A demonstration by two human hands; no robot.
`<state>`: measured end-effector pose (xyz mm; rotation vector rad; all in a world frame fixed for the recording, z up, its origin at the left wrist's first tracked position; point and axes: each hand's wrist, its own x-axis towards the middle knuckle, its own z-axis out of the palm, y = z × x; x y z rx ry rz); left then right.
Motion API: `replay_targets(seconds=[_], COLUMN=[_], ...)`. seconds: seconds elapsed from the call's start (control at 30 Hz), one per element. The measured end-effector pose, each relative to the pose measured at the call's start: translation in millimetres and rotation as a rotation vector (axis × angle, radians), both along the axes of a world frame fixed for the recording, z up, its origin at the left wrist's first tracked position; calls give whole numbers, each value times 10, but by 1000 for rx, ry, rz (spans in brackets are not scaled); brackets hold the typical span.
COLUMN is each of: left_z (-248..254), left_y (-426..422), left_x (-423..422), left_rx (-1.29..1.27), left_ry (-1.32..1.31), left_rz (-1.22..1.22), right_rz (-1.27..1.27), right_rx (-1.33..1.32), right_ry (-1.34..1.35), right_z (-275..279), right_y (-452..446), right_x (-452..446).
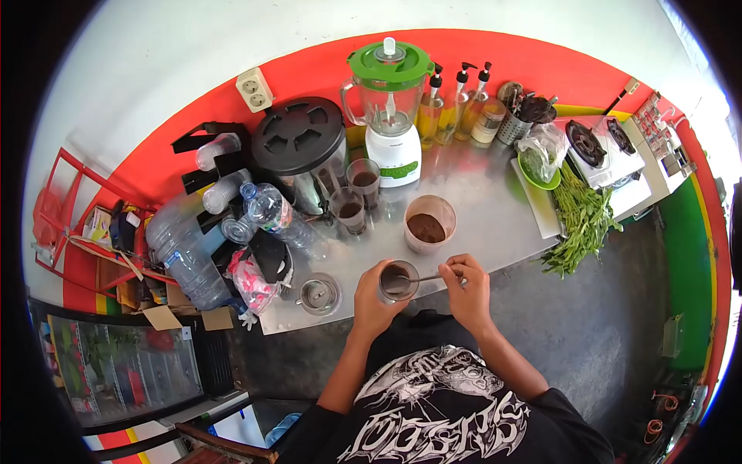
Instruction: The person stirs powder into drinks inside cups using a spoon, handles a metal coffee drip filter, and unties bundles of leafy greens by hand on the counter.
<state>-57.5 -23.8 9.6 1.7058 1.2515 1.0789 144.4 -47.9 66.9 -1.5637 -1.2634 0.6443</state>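
Shirt [440,402] nearest — beyond it, at the near edge of the desk [352,263], left hand [374,300] grasps a glass [396,275], right hand [467,292] pinches a spoon [427,278] dipped inside. Stirring, seemingly — the next move wants the glass steady.

blender [393,152] – grn lid [402,69] on | pump btls [451,122] rt of blender | greens [576,216] – nr 2-burner stove [609,162]

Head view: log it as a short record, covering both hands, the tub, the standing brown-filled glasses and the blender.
left hand: holds a glass
right hand: holds a spoon, its far end at the glass's mouth
tub: just beyond the held glass, brown contents
standing glasses: two, left of the tub
blender: behind the tub, green lid on
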Motion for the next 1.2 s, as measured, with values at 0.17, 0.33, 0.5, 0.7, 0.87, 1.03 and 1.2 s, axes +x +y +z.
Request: replay_targets(seconds=[0.17,0.33,0.5,0.7,0.87,1.03,1.2], left_z=[44,25,4,-95,-291,-417,-435], left_y=[36,80,98,245,461,649,806], left_x=[31,79,78,-55,-210,-322,-368], left_rx=[85,93,-7,-4,10,-8,-23], left_ry=[102,110,107,-12,-100,-104,-140], left_rz=[-8,-23,-29,103,207,302,337], right_rz=[-101,-159,-262,-351,-372,-365,-378], right_rx=[-57,-44,-168,-276,-198,-200,-238], right_ry=[-55,-59,43,371,564,647,699], right_z=[-77,-136,-142,-464,-574,-685,-683], right_y=[-40,-86,-141,-107,-111,-186,-184], right_x=[158,275,343,648,764,876,878])
